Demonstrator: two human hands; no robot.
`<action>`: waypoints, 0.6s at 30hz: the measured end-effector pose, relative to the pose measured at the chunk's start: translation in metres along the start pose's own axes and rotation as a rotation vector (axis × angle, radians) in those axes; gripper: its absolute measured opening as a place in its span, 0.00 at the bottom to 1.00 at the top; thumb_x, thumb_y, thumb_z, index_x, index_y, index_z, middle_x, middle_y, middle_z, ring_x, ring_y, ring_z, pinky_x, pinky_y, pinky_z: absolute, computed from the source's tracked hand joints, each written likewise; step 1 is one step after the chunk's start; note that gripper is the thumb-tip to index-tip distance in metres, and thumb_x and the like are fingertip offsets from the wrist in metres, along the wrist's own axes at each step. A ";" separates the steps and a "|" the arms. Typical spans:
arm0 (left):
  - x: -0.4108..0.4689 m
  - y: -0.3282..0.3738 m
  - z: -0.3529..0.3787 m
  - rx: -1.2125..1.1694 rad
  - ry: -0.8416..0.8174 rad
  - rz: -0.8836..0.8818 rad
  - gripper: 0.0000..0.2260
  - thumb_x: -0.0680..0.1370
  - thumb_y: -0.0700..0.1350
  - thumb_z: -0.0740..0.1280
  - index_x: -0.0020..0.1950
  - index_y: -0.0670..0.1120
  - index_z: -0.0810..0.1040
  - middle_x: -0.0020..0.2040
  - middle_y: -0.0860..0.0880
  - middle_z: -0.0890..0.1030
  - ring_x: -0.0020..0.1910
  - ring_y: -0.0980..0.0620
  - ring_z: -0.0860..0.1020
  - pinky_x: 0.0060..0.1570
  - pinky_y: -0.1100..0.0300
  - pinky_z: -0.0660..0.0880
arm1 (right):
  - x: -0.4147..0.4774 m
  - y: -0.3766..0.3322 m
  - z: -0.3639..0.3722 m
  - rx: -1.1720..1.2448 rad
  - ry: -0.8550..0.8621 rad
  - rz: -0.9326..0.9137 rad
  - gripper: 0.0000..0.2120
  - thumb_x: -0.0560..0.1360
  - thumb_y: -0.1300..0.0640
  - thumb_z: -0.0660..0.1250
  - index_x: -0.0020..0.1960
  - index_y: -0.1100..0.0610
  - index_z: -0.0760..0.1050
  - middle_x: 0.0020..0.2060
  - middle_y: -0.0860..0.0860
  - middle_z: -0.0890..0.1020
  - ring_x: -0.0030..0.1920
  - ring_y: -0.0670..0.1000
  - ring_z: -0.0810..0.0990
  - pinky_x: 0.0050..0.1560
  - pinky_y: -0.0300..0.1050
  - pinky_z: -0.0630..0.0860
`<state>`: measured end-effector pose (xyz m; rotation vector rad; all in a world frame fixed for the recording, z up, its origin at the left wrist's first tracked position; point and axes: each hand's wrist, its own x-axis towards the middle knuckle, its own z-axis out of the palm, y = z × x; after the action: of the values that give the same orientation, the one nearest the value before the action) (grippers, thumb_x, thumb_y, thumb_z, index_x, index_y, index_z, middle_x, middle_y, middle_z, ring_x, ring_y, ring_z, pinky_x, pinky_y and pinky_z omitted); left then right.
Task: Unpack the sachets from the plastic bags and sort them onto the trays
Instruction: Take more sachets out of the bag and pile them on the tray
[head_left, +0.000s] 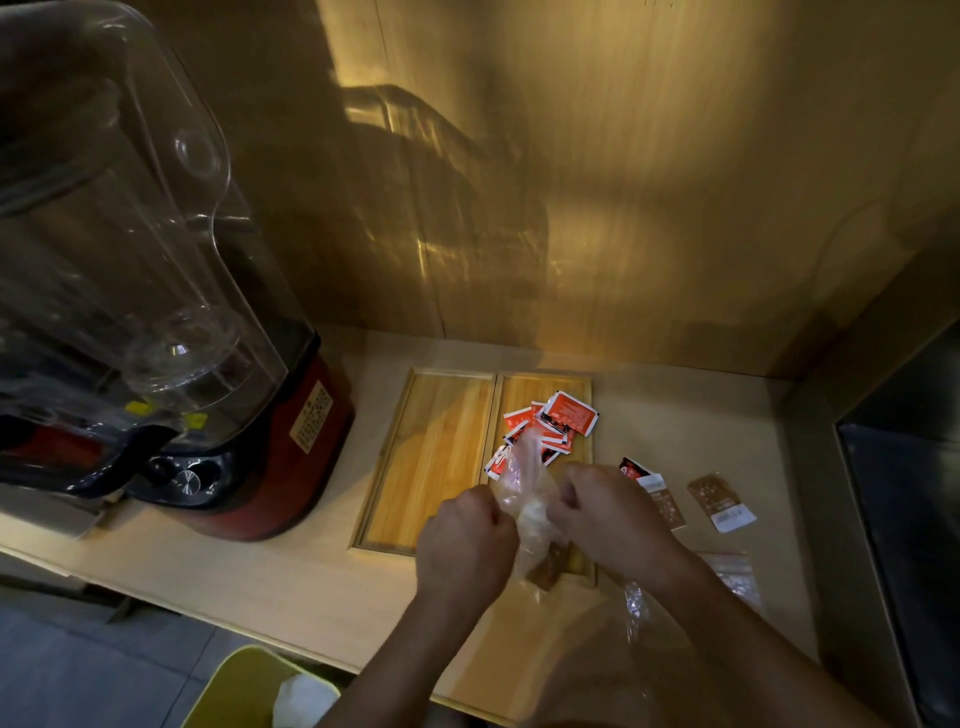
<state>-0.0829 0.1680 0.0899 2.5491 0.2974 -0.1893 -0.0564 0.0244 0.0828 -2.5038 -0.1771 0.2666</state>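
Blender label and sachets: print unreadable

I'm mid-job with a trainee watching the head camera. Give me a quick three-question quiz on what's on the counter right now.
1. True or false: the left tray holds a pile of red sachets.
2. What do both hands grip? A) blender B) clear plastic bag C) tray
3. Where do the brown sachets lie relative to the trays?

Key:
1. False; the red sachets lie on the right tray, and the left one is bare.
2. B; the left hand and right hand hold the plastic bag.
3. On the counter, to their right.
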 end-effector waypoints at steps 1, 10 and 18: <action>0.001 -0.003 -0.001 -0.005 0.020 -0.028 0.07 0.73 0.46 0.62 0.36 0.46 0.73 0.41 0.43 0.82 0.42 0.41 0.79 0.34 0.58 0.65 | 0.000 0.002 -0.001 0.016 0.028 0.040 0.16 0.68 0.55 0.64 0.26 0.53 0.61 0.25 0.48 0.70 0.33 0.56 0.74 0.33 0.46 0.65; 0.008 -0.002 -0.010 0.073 -0.018 0.175 0.06 0.74 0.51 0.65 0.50 0.53 0.78 0.47 0.52 0.83 0.44 0.48 0.81 0.40 0.58 0.71 | -0.004 -0.001 0.005 -0.040 -0.183 -0.099 0.08 0.64 0.50 0.63 0.31 0.50 0.66 0.27 0.47 0.72 0.30 0.47 0.71 0.27 0.42 0.61; 0.007 0.002 -0.007 0.090 0.055 0.284 0.08 0.75 0.51 0.63 0.44 0.49 0.78 0.42 0.50 0.83 0.42 0.48 0.79 0.34 0.60 0.64 | -0.004 -0.005 0.008 -0.154 0.158 -0.295 0.14 0.74 0.48 0.61 0.56 0.55 0.71 0.44 0.50 0.81 0.42 0.53 0.79 0.36 0.43 0.63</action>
<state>-0.0751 0.1716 0.0953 2.6536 -0.0562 -0.0253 -0.0622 0.0327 0.0799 -2.5927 -0.5139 -0.0682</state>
